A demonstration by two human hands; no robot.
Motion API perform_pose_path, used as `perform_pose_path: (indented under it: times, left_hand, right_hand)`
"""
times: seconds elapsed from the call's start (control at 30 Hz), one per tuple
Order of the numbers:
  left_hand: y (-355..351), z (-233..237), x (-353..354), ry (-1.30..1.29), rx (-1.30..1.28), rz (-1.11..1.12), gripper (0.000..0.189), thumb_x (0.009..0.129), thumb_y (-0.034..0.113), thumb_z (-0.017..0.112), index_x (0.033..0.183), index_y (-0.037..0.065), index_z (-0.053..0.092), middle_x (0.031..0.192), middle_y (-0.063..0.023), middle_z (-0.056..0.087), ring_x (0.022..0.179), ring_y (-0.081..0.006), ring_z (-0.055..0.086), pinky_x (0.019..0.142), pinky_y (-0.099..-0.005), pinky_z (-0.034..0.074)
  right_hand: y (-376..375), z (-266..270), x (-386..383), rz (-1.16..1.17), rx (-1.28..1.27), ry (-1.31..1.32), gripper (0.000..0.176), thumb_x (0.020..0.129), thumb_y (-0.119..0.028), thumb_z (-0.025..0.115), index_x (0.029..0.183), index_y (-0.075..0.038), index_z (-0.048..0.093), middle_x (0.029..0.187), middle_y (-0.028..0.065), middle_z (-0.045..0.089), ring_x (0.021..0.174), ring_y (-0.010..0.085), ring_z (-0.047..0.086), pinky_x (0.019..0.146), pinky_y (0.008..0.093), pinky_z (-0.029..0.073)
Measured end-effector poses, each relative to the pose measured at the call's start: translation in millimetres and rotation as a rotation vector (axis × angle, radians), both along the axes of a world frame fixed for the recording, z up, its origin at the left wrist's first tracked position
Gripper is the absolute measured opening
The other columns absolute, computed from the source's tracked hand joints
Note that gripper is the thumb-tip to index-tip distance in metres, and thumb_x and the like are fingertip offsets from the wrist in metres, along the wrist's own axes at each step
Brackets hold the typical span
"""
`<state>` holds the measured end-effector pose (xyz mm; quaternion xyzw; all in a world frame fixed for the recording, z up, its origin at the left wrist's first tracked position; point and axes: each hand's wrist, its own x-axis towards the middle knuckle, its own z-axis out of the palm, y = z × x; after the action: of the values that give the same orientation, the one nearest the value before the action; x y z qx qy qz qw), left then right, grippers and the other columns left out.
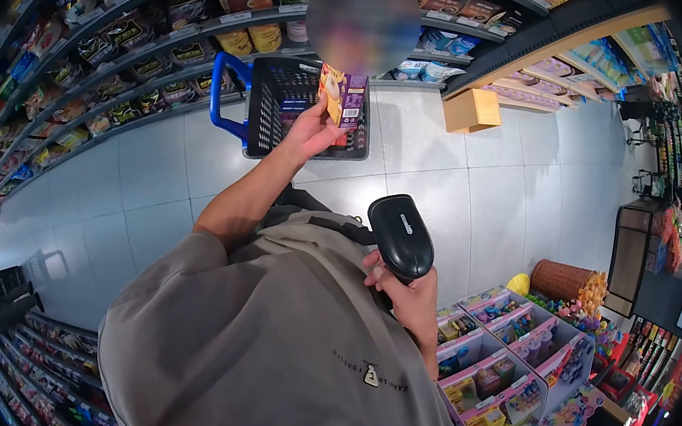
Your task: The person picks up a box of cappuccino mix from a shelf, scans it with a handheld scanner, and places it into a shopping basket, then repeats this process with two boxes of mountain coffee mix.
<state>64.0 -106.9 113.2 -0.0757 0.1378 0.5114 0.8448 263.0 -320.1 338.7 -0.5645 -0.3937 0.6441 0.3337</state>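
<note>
My left hand [314, 133] is stretched forward and closed on a purple and yellow packaged box [341, 101] with a barcode printed on one side. A blurred round patch hides the box's upper end. Below and behind it stands a black shopping basket [276, 81] with a blue handle [222, 99]; a few packages lie inside. Close to my body, my right hand [407, 293] is wrapped round a black handheld barcode scanner [402, 234]. Its rounded head points forward, and its grip is mostly hidden by the hand.
Shelves of packaged food [138, 50] curve along the left and front. A cardboard-coloured box [472, 112] stands on the tiled floor [430, 152]. To my right is a divided display [501, 355] of small goods, with a wicker basket [560, 279] beyond it.
</note>
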Motion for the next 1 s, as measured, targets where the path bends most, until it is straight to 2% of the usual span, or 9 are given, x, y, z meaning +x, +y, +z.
perform_pose_path:
  times: [0.07,0.17,0.27,0.47,0.5,0.57,0.63,0.9,1.0]
  left_hand:
    - [0.2,-0.5,-0.8,0.001,-0.001,0.003,0.040,0.101,0.031,0.041,0.135,0.010,0.041,0.135,-0.0094,0.050,0.123,-0.0265,0.049,0.105,-0.0495,0.037]
    - [-1.4,-2.5,-0.2,-0.007,0.001,0.000,0.040,0.101,0.031,0.041,0.135,0.010,0.041,0.135,-0.0095,0.049,0.123,-0.0264,0.049,0.105,-0.0495,0.037]
    - [-2.2,-3.2,-0.5,-0.010,0.010,0.002,0.040,0.101,0.031,0.041,0.134,0.010,0.041,0.134,-0.0094,0.050,0.123,-0.0263,0.049,0.105,-0.0487,0.037]
    - [-4.4,-3.9,-1.0,-0.042,0.015,0.008,0.038,0.101,0.030,0.042,0.133,0.010,0.043,0.132,-0.0092,0.052,0.121,-0.0258,0.050,0.104,-0.0467,0.038]
    - [-4.5,-4.0,-1.1,-0.033,0.012,0.006,0.038,0.100,0.030,0.042,0.133,0.010,0.043,0.132,-0.0092,0.052,0.120,-0.0258,0.050,0.104,-0.0467,0.038]
    - [-4.2,-5.9,-1.8,-0.023,0.008,0.004,0.038,0.100,0.029,0.042,0.133,0.010,0.043,0.132,-0.0092,0.052,0.120,-0.0257,0.050,0.104,-0.0466,0.038]
    - [-4.2,-9.4,-2.7,-0.063,0.039,0.008,0.039,0.101,0.032,0.040,0.133,0.009,0.043,0.131,-0.0113,0.052,0.121,-0.0278,0.050,0.105,-0.0501,0.038]
    - [-8.1,-4.9,-1.9,-0.079,0.016,0.015,0.039,0.101,0.031,0.040,0.132,0.009,0.045,0.132,-0.0108,0.052,0.122,-0.0269,0.050,0.106,-0.0493,0.037]
    - [-10.9,-1.0,-1.3,-0.025,0.030,0.013,0.037,0.101,0.030,0.041,0.132,0.010,0.044,0.132,-0.0092,0.052,0.122,-0.0262,0.050,0.105,-0.0467,0.038]
  right_hand:
    - [0.8,1.0,-3.3,-0.033,0.009,0.006,0.014,0.080,0.001,0.056,0.091,0.004,0.063,0.085,0.0071,0.066,0.070,0.0126,0.063,0.063,0.0267,0.050]
    - [-0.6,-4.9,2.6,0.003,0.048,-0.018,0.012,0.079,0.002,0.056,0.089,0.004,0.062,0.082,0.0068,0.065,0.069,0.0127,0.063,0.063,0.0268,0.050]
    - [-3.7,-6.7,2.9,-0.003,0.047,0.016,0.014,0.080,0.001,0.057,0.093,0.003,0.062,0.082,0.0060,0.063,0.068,0.0122,0.061,0.061,0.0238,0.046]
    - [-2.0,-0.6,1.4,-0.032,0.011,0.016,0.018,0.081,0.001,0.058,0.098,0.004,0.062,0.084,0.0075,0.064,0.068,0.0130,0.062,0.060,0.0238,0.046]
    - [-1.4,1.6,-0.1,-0.031,0.011,0.016,0.018,0.081,0.001,0.058,0.098,0.004,0.062,0.084,0.0075,0.064,0.068,0.0130,0.062,0.060,0.0238,0.046]
    - [-0.9,4.5,-2.7,-0.089,0.007,0.026,0.007,0.081,-0.001,0.061,0.087,0.002,0.062,0.079,0.0043,0.064,0.067,0.0108,0.062,0.059,0.0242,0.047]
    - [-2.8,1.1,-1.5,-0.092,0.014,0.022,0.008,0.081,-0.001,0.061,0.088,0.002,0.062,0.079,0.0045,0.064,0.067,0.0109,0.062,0.059,0.0242,0.047]
    - [-6.4,-5.8,-0.4,-0.077,0.040,0.035,0.009,0.083,-0.001,0.061,0.092,0.003,0.062,0.082,0.0069,0.065,0.067,0.0117,0.062,0.059,0.0235,0.047]
    - [0.4,-0.7,-1.6,-0.215,0.057,0.029,0.014,0.083,0.000,0.064,0.096,0.003,0.061,0.085,0.0082,0.065,0.068,0.0124,0.062,0.059,0.0234,0.047]
